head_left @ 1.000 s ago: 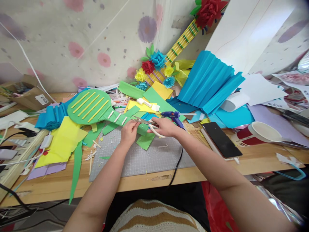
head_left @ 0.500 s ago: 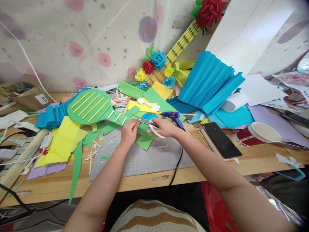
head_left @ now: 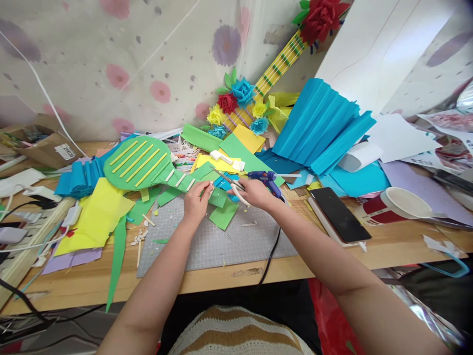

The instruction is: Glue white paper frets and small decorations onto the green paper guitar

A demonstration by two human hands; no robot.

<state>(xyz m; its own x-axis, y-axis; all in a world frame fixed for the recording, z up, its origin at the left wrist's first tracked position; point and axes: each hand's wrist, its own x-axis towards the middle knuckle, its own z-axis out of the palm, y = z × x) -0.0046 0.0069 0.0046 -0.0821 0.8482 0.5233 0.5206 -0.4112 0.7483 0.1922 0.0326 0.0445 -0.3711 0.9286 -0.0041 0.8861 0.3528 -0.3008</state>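
Observation:
My left hand [head_left: 196, 201] pinches a small white strip at its fingertips, just above the grey cutting mat [head_left: 218, 239]. To its right, my right hand [head_left: 254, 193] is closed round the white handles of a pair of scissors [head_left: 232, 183], blades pointing up and left. Green paper scraps [head_left: 223, 211] lie between and under both hands. A green paper guitar shape [head_left: 142, 165] with yellow strips and small white pieces lies to the left, its neck reaching toward my left hand.
A blue glue gun [head_left: 266, 180] lies just behind my right hand, its black cord running over the table edge. A black phone [head_left: 338, 213] and a red paper cup [head_left: 394, 204] sit to the right. Blue pleated paper [head_left: 318, 123], paper flowers and coloured sheets crowd the back.
The scissors have swung away from my left hand, blades now pointing more upward. My left hand has shifted slightly with a small white piece at its fingertips.

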